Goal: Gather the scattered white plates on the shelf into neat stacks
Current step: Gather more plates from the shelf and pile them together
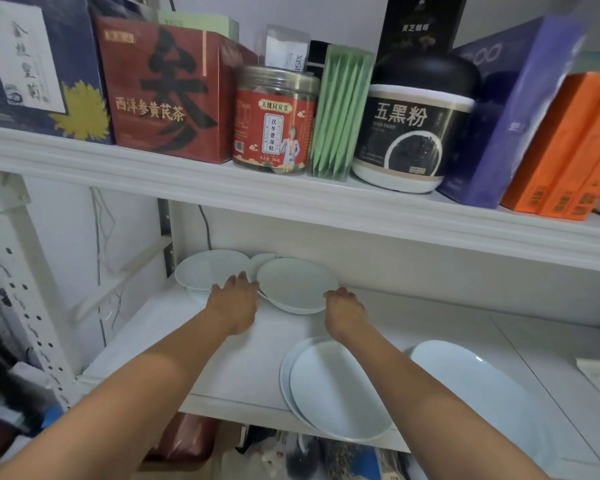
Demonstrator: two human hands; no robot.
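White laminate covers the lower shelf board [222, 358], which fills the middle and lower part of the frame. Behind it is a pale wall, and a perforated metal post [18, 306] stands at the left edge.

At the back centre a round white plate [297, 284] lies on another one, with its left side a little raised. The right hand [343, 310] curls its fingers on the right rim of this plate. The left hand [236, 299] is at the left rim with bent fingers; I cannot tell whether they pinch it. Just left of it stands a deep white dish [208, 268], and a small plate [261, 261] shows behind.

At the front edge, lower centre, two plates [336, 389] lie stacked. An oval plate [471, 386] lies at the lower right.

Across the top, the upper shelf [291, 202] carries a red box [167, 91], a red-labelled jar [274, 123], a black jar [416, 129] and orange boxes [565, 150].
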